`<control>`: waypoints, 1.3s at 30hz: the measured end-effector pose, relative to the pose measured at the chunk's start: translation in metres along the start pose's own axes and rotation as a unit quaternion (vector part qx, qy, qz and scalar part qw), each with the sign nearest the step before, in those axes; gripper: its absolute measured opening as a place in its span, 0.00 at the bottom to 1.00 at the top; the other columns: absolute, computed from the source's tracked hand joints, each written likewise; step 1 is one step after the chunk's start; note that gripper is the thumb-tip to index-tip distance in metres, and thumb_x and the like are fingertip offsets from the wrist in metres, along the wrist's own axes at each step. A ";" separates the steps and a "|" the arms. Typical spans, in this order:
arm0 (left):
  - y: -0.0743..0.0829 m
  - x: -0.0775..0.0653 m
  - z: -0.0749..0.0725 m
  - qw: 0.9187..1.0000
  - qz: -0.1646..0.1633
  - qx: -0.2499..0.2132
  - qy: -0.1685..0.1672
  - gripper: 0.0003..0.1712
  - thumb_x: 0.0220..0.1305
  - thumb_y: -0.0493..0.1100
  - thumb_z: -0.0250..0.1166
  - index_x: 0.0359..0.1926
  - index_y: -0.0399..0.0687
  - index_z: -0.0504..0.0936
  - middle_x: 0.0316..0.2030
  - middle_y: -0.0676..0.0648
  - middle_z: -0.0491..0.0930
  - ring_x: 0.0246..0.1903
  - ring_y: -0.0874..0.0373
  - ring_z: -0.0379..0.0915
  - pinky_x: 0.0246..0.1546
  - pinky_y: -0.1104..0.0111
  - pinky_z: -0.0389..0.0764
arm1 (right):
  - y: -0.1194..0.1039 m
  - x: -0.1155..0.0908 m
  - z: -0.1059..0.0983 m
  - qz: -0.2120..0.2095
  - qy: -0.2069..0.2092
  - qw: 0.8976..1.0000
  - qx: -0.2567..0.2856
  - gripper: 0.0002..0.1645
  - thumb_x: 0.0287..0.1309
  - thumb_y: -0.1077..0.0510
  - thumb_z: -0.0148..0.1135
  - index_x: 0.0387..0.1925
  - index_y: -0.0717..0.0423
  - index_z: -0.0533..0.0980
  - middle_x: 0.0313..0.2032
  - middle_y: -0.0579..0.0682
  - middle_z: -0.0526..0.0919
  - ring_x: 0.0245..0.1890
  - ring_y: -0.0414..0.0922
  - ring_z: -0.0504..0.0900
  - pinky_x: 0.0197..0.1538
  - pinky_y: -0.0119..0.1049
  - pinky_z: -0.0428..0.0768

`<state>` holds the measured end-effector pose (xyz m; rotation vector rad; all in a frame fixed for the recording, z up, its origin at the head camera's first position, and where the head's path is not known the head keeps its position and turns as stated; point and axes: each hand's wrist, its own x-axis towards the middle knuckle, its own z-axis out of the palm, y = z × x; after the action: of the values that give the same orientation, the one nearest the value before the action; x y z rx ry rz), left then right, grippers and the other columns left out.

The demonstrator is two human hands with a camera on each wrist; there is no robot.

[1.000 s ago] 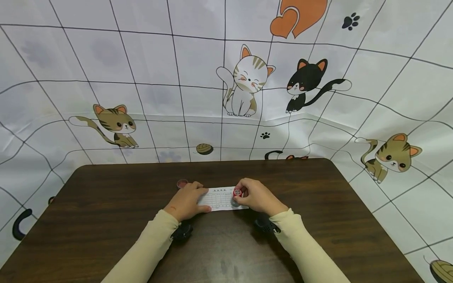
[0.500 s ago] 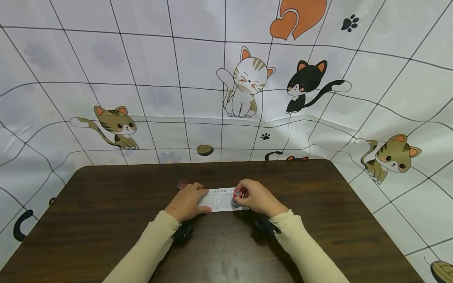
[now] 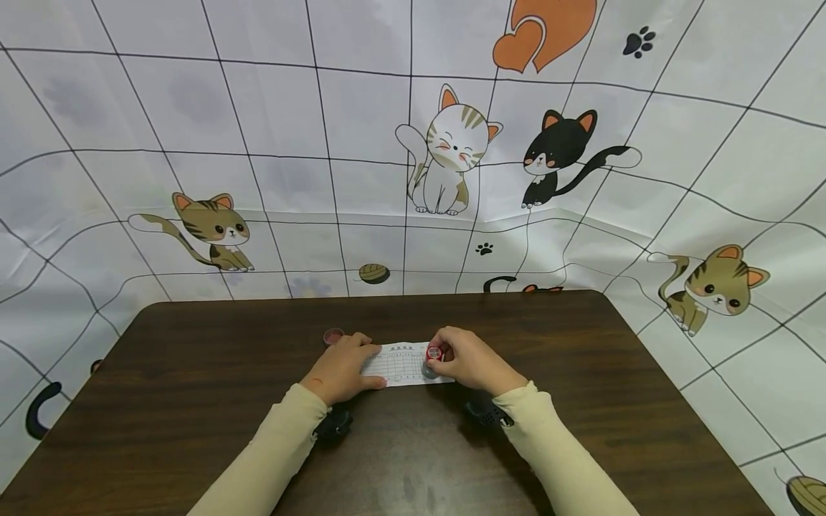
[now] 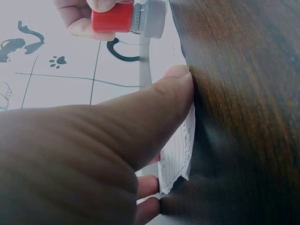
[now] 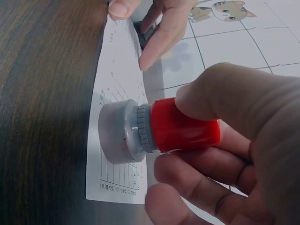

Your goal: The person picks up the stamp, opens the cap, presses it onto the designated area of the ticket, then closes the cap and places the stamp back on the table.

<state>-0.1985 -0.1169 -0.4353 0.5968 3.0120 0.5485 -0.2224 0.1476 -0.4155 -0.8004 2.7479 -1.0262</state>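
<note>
Now | right hand (image 3: 472,360) pinching red-and-grey cylindrical plastic stamp (image 5: 159,127) | left hand (image 3: 342,370) pressing white rectangular paper (image 3: 403,364) | stamp down, unlifted; imprint hidden, can't tell

Red and grey stamp (image 5: 164,124), white gridded slip (image 3: 403,364), brown wood-grained table (image 3: 226,380), white cat-patterned backdrop (image 3: 361,186).

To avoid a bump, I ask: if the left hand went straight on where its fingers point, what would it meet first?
Going along the white printed paper slip, it would probably meet the cylindrical red and grey plastic stamp in the right hand; depth is unclear.
</note>
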 end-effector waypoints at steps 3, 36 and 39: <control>0.000 0.000 0.000 1.000 -0.002 0.001 -0.002 0.39 0.61 0.57 0.76 0.67 0.42 0.79 0.63 0.38 0.76 0.62 0.40 0.72 0.64 0.48 0.74 | 0.001 0.000 0.000 -0.003 -0.004 1.000 0.000 0.09 0.61 0.60 0.74 0.36 0.55 0.79 0.35 0.45 0.80 0.34 0.39 0.77 0.37 0.32 0.78; 0.000 0.000 -0.001 1.000 0.002 0.009 -0.002 0.40 0.60 0.58 0.76 0.67 0.39 0.79 0.62 0.38 0.76 0.62 0.40 0.73 0.63 0.48 0.74 | 0.001 0.000 0.000 0.003 0.006 1.000 -0.015 0.08 0.60 0.58 0.75 0.37 0.53 0.81 0.33 0.44 0.80 0.32 0.39 0.76 0.35 0.32 0.77; 0.000 -0.001 -0.001 1.000 0.002 0.009 0.000 0.40 0.60 0.58 0.76 0.67 0.39 0.79 0.62 0.38 0.76 0.62 0.40 0.73 0.63 0.48 0.74 | 0.001 0.000 0.001 0.004 0.006 1.000 -0.012 0.08 0.60 0.59 0.75 0.37 0.53 0.81 0.33 0.44 0.80 0.32 0.39 0.76 0.35 0.32 0.77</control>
<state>-0.1980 -0.1174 -0.4340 0.6045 3.0200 0.5238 -0.2231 0.1478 -0.4167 -0.7878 2.7758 -1.0027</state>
